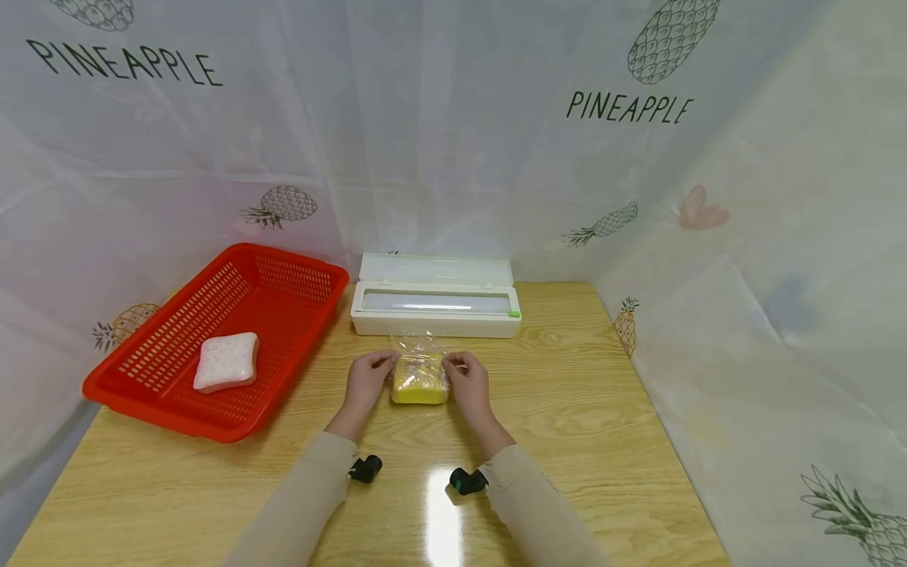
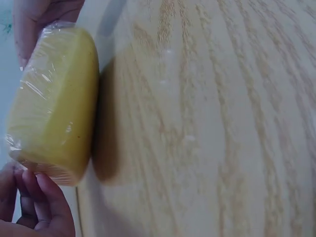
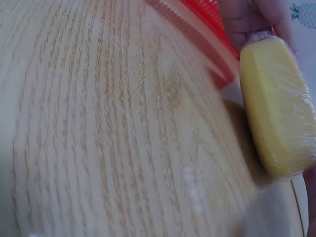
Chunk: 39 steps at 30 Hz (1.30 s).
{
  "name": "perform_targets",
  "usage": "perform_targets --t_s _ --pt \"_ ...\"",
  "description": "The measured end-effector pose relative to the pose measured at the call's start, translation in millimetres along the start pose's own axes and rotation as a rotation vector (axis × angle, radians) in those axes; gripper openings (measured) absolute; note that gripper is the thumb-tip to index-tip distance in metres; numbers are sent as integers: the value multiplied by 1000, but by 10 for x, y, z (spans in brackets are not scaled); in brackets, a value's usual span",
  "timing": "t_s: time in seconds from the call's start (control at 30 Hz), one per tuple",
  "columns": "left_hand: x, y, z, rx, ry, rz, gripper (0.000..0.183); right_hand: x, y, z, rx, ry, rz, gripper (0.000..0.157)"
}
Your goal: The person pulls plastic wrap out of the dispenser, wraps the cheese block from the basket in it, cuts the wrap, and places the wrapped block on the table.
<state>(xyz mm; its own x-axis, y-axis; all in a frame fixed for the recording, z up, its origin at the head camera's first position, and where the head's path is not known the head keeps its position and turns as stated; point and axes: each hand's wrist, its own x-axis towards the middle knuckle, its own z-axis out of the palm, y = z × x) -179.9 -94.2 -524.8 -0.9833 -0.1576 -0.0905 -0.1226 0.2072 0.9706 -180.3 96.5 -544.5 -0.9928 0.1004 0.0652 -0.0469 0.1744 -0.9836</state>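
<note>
A yellow, rounded block (image 1: 420, 391), perhaps a sponge or toy bread slice, sits on the wooden table between both hands. Clear cling film (image 1: 423, 346) covers its top and sides, wrinkled, with a loose edge standing up at the far side. At the block's left, my left hand (image 1: 364, 387) pinches the film between thumb and fingers. Opposite it, my right hand (image 1: 471, 387) pinches the film at the right side. In the left wrist view the film lies tight over the yellow block (image 2: 74, 103); the right wrist view mostly hides the right hand's fingers.
Behind the block stands a white cling film dispenser (image 1: 435, 324) with its lid raised. A red plastic basket (image 1: 312, 331) at the left holds a white, speckled, bread-slice-shaped block (image 1: 227, 361). Pineapple-printed curtains (image 1: 439, 142) hang behind and beside the table (image 1: 567, 441).
</note>
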Motion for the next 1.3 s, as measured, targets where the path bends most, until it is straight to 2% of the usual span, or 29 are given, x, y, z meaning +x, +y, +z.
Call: perform_targets --t_s 0.2,0.3,0.5,0.67,0.77,0.87,0.97,1.1,1.23,1.3 --pt "-4 -101 30 -11 -12 -60 20 6 63 -5 -24 2 60 6" --pt "-26 -120 40 -33 -9 -72 20 10 66 -9 -43 0 63 7" --pt "-51 -121 38 -41 14 -36 20 17 79 0 -49 27 7 22" --pt "-81 -106 17 -15 81 9 22 -1 96 -10 -49 38 -99 14" --pt "-131 -64 24 -10 89 39 20 8 105 -15 -118 -4 -169 10" --pt "-186 -6 60 36 18 82 17 27 106 -13 -188 -59 -205 16" --pt "-213 24 107 157 -74 152 17 34 92 -4 -239 -121 -214 20" --pt "-218 -19 144 288 -118 219 19 15 84 11 -262 -220 -207 22" --pt "-219 -102 146 317 -126 227 24 -30 96 13 -228 -306 -192 19" --pt "-230 -134 143 317 -118 208 25 -52 119 10 -206 -330 -188 20"
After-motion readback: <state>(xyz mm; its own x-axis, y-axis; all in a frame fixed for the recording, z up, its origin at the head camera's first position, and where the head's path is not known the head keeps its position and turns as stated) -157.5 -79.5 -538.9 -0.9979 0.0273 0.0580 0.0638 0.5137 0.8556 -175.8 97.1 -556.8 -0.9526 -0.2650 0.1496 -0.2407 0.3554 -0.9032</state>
